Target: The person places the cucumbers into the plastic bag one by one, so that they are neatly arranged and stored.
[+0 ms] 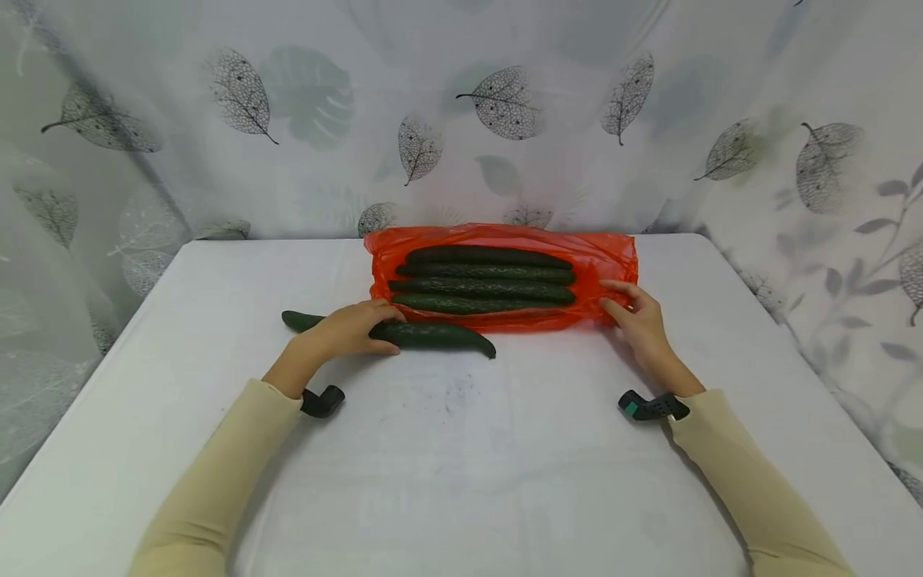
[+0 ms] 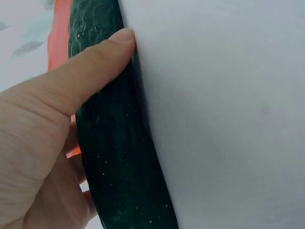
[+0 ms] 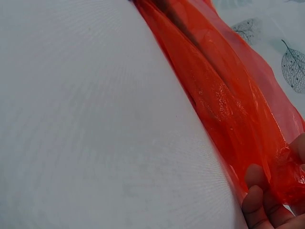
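A long dark green cucumber (image 1: pixel 440 336) lies on the white table in front of a red plastic bag. My left hand (image 1: pixel 349 327) grips it near the middle, thumb on the near side and fingers over the far side; the left wrist view shows the thumb across the cucumber (image 2: pixel 119 157). Several more cucumbers (image 1: pixel 483 287) lie side by side on the spread red bag (image 1: pixel 606 260). At the bag's right end my right hand (image 1: pixel 642 320) pinches the plastic; in the right wrist view the fingers hold a crumpled part of the bag (image 3: pixel 238 129).
The white table (image 1: pixel 461 465) has its far edge just behind the bag. A leaf-patterned curtain (image 1: pixel 461 104) hangs behind it and along both sides. Black camera straps (image 1: pixel 652 406) sit on both wrists.
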Demonstrator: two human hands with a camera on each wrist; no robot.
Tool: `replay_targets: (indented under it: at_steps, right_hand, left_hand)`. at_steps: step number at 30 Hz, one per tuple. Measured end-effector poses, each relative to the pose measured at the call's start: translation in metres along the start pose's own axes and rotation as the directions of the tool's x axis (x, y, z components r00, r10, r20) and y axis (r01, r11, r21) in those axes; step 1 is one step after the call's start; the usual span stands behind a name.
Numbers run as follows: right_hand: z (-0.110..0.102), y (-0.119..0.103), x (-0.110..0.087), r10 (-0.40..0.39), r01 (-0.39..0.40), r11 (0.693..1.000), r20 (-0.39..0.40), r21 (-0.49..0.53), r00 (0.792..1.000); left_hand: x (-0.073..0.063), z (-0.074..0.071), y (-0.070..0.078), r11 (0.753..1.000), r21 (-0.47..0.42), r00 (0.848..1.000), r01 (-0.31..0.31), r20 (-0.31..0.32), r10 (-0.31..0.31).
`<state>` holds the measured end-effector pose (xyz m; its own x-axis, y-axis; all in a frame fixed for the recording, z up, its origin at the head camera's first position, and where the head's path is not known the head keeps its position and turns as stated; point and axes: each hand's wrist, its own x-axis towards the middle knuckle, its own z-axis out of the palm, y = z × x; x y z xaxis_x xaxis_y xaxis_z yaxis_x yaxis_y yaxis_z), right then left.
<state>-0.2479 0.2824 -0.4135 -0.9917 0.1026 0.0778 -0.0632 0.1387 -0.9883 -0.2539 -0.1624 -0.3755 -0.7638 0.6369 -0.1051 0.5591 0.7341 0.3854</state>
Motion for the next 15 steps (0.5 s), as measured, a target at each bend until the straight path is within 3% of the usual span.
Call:
replay_targets:
  at_steps: [7,15]
  right_hand:
    - [-0.0011,-0.0015,0.0005,0.0,0.0,1.0,0.009,0.001,1.0]
    - [-0.0011,-0.0007,-0.0012,0.014,-0.014,1.0,0.015,0.001,1.0]
  left_hand:
    - [-0.0033,0.0027,0.0017,0.996,0.069,0.997,-0.053,-0.051,0.057]
    - [-0.0077,0.0051,0.0006,0.997,0.032,0.993,-0.075,-0.091,0.077]
